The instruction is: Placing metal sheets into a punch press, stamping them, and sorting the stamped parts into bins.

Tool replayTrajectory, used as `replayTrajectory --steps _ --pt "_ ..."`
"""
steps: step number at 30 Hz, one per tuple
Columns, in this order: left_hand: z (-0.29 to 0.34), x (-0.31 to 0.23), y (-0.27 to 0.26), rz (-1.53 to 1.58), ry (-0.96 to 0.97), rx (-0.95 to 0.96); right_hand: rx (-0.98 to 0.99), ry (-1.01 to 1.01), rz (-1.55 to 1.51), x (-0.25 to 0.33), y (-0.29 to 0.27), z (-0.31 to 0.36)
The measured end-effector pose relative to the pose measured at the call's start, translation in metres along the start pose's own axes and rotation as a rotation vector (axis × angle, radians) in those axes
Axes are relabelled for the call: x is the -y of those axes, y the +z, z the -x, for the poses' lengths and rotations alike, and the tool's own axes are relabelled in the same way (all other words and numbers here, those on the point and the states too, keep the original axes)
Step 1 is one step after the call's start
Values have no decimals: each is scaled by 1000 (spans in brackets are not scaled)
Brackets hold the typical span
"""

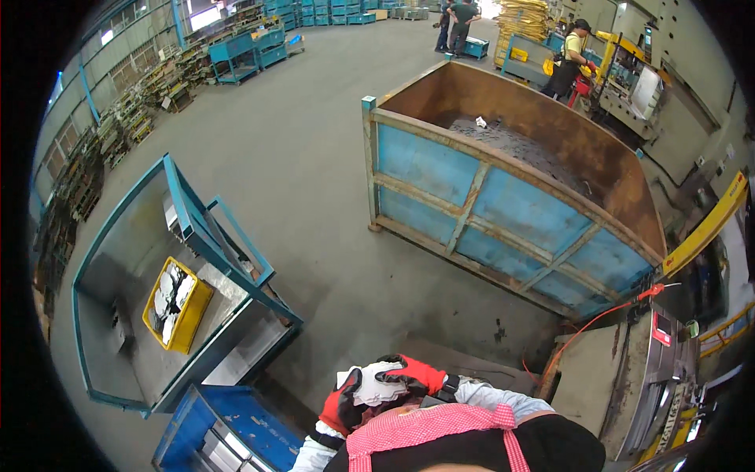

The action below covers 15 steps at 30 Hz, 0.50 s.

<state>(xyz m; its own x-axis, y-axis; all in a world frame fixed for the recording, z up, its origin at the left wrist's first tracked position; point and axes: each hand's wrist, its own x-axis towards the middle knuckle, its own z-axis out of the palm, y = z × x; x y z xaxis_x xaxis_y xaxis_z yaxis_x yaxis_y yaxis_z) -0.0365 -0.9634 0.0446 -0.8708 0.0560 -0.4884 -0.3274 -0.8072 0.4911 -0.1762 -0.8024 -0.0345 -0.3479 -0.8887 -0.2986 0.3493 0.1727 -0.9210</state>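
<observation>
My left hand, in a red and black glove, is close in front of my body at the lower middle. Its fingers are curled at a crumpled white, cloth-like piece, whose kind I cannot make out. My right hand, gloved alike, reaches in from the right and grips the same piece at its other side. The fingertips of both hands are partly hidden by the piece and the dark glove parts. A red-and-white checked apron lies just below the hands.
A blue bin with pale flat parts is at lower left. Beyond it, a blue-framed cart holds a yellow crate of white and black pieces. A rusty blue scrap container stands ahead right. An orange cable runs near a machine. People work farther back.
</observation>
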Motion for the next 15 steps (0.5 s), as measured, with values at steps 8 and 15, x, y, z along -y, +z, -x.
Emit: replayTrajectory --steps 8,15 --pt "-17 -22 89 104 -101 63 -64 44 23 39 -22 24" --pt "-57 -26 85 -178 -126 66 -66 -227 263 0 -59 9"
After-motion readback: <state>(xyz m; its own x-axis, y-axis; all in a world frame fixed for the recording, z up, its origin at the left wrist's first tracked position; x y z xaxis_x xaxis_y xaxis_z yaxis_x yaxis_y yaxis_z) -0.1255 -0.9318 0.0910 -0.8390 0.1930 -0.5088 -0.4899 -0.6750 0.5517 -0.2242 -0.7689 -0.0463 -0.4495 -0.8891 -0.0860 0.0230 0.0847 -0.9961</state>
